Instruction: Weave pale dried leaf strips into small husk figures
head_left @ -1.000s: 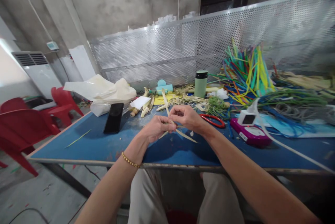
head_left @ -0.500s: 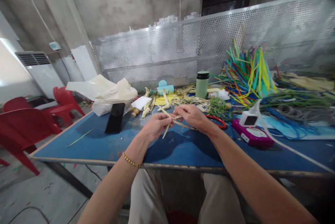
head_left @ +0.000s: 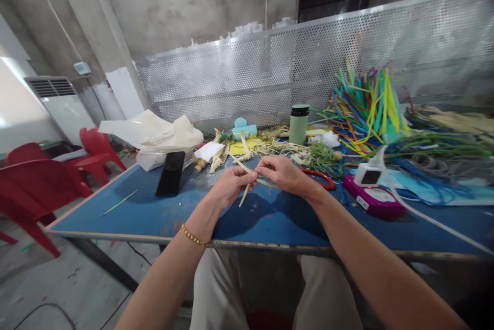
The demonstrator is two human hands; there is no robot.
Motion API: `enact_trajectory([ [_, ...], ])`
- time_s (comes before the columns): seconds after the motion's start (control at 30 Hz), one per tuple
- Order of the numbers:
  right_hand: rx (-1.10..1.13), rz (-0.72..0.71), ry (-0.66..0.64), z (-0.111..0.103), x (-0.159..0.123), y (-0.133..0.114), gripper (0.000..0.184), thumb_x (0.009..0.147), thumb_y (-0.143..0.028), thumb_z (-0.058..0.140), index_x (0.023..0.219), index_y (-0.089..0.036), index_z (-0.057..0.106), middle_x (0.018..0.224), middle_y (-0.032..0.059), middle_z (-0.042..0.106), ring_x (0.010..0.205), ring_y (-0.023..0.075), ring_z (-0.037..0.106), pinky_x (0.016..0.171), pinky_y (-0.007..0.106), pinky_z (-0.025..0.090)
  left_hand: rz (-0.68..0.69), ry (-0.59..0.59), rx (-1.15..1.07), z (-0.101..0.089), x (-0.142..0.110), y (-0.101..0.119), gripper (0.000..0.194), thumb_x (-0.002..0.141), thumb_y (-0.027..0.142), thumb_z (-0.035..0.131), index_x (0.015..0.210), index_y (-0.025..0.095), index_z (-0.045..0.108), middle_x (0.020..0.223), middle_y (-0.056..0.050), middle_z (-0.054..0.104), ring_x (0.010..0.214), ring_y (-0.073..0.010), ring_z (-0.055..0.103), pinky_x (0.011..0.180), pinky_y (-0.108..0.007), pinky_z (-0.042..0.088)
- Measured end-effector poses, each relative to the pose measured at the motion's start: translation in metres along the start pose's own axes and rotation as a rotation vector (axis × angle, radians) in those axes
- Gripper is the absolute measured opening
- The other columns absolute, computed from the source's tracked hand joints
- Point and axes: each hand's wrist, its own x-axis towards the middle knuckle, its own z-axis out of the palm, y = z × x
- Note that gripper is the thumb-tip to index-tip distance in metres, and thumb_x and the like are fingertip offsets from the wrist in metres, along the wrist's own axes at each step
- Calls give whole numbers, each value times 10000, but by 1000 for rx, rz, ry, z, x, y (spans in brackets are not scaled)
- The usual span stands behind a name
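Over the blue table [head_left: 154, 222], my left hand [head_left: 230, 186] pinches crossed pale plant strips [head_left: 243, 196] between thumb and fingers. One strip end points down toward the tabletop, and another sticks up past the fingertips. My right hand [head_left: 284, 175] meets it fingertip to fingertip, closed on the same strips where they cross. A further strip end runs out under the right palm. The crossing itself is mostly covered by the fingers.
A black phone [head_left: 170, 173] lies left of my hands. Behind them are dried stalks [head_left: 219, 157] and a green tumbler [head_left: 298, 125]. To the right sit red-handled scissors [head_left: 318, 179], a magenta box [head_left: 372, 198] with a white charger [head_left: 368, 174], and colourful strips [head_left: 380, 108].
My right fingertips have moved slightly left and in, closer to the left thumb. The short strip end that stuck out to the right there is now covered.
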Motion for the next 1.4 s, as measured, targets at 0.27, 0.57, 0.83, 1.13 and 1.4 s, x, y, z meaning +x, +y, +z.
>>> enact_trajectory([
  [0.27,-151,-167,33,5,-1,0,161,871,-201,566,733,-150,632,727,46,630,697,150,541,671,259,359,-4,-27,21,0,-1,-1,292,559,312,869,627,97,683,574,-29,604,542,-101,523,544,-251,380],
  [0.57,-329,-279,174,-1,1,4,204,908,-251,565,750,-172,667,762,68,660,767,195,538,755,324,321,-64,-62,-54,1,-2,1,270,596,281,849,743,89,730,723,-84,697,610,-125,602,613,-257,418],
  [0.83,-269,-125,275,3,-3,-1,321,938,-322,488,724,-153,657,731,76,630,717,184,520,690,302,338,25,246,-197,-7,9,-3,269,513,245,878,691,113,726,654,-30,662,587,-99,556,573,-227,425],
  [1.13,-56,-106,61,19,-2,-4,201,823,-190,524,628,-168,570,611,-10,519,580,113,419,577,243,296,141,194,-112,-3,8,-4,255,546,282,865,687,113,736,602,-23,631,569,-88,488,569,-238,365],
  [1.4,-54,-138,32,22,-2,-2,190,792,-157,506,606,-185,481,602,-29,468,561,106,375,568,243,279,218,217,22,-3,8,-5,240,591,330,822,618,125,699,558,-5,583,564,-100,456,586,-260,341],
])
